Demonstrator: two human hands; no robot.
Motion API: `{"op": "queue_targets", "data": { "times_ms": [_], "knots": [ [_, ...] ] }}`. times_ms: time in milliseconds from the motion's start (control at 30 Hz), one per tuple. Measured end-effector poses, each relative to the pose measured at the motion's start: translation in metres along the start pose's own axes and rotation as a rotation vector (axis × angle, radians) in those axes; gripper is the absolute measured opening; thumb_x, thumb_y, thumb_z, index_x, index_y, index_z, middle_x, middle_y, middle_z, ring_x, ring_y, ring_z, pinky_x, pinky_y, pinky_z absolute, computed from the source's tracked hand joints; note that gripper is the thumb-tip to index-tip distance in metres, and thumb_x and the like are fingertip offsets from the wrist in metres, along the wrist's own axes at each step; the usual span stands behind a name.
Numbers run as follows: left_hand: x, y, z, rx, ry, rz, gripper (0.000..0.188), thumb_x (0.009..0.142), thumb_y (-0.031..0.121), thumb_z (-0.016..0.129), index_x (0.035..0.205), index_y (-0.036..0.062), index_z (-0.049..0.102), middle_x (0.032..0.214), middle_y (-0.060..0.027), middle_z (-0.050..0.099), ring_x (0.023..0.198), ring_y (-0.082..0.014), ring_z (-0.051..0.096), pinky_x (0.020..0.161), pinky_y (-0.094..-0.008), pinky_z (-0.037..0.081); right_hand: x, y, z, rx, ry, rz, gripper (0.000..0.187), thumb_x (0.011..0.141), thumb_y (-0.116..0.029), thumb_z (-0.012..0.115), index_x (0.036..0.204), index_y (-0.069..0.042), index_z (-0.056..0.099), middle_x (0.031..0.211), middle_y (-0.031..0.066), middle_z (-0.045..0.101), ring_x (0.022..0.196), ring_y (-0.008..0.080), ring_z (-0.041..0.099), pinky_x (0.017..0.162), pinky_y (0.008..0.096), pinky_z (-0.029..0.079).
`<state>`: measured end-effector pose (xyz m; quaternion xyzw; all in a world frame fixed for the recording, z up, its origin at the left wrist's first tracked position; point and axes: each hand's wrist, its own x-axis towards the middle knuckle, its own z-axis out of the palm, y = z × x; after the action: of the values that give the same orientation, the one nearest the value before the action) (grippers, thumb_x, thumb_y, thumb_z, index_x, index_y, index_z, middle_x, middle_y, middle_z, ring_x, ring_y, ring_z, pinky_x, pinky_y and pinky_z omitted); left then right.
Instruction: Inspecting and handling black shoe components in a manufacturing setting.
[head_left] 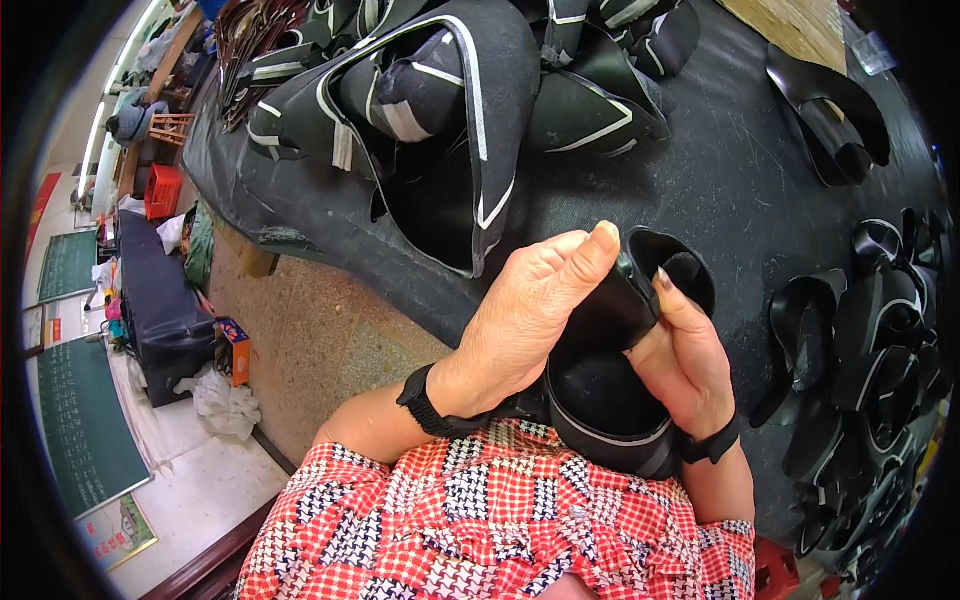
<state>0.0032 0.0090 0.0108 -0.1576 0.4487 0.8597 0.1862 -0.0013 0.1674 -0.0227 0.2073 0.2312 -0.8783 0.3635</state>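
Between both palms: curved black leather shoe upper (pixel 610 370) is being held.
Left hand (pixel 525 320): fingers together, pressing its outside.
Right hand (pixel 685 360): fingers clamping its rim.

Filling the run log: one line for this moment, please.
left hand: grips black shoe upper | right hand: grips same | black table: more uppers

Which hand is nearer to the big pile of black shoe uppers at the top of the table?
Left. The left hand lies just below the pile of black shoe uppers; the right hand is lower and further right.
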Motion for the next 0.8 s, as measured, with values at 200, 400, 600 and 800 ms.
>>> {"op": "queue_targets", "data": {
  "times_ms": [200,400,600,800],
  "knots": [
    [-0.018,-0.003,0.003,-0.024,-0.007,0.082,0.028,0.093,0.030,0.053,0.091,0.0033,0.060,0.082,0.0046,0.057,0.076,-0.0010,0.049,0.069,-0.0174,0.042,-0.003,0.006,-0.007,0.004,-0.030,0.043,0.030,0.094,-0.019,0.046,0.115,0.002,0.052,0.111,0.0099,0.060,0.103,0.0186,0.055,0.093,0.0338,0.041],
    [-0.034,-0.010,-0.005,0.322,0.019,0.145,0.010,0.088,0.008,0.059,0.093,-0.0002,0.061,0.084,0.0024,0.060,0.076,-0.0028,0.052,0.070,-0.0178,0.043,-0.034,0.008,-0.002,-0.550,0.077,0.005,0.039,0.093,-0.024,0.049,0.116,0.007,0.047,0.107,0.0145,0.060,0.096,0.0196,0.059,0.085,0.0336,0.046],
    [-0.042,-0.016,-0.011,0.496,0.061,0.152,0.009,0.087,0.009,0.060,0.088,0.0002,0.060,0.079,0.0044,0.057,0.072,-0.0013,0.047,0.064,-0.0166,0.039,-0.094,-0.003,0.049,-1.808,0.018,-0.787,0.040,0.068,0.002,0.069,0.105,0.005,0.054,0.086,0.0167,0.060,0.061,0.0157,0.061,0.057,0.0261,0.049],
    [-0.043,-0.013,-0.004,0.531,-0.020,0.066,0.011,0.087,0.010,0.059,0.090,-0.0009,0.061,0.079,0.0045,0.057,0.073,-0.0015,0.048,0.065,-0.0168,0.040,-0.037,-0.034,0.057,-1.431,-0.126,-0.264,0.027,0.071,-0.003,0.067,0.097,0.001,0.058,0.076,0.0047,0.060,0.051,0.0065,0.053,0.046,0.0200,0.042]
  ]
}}
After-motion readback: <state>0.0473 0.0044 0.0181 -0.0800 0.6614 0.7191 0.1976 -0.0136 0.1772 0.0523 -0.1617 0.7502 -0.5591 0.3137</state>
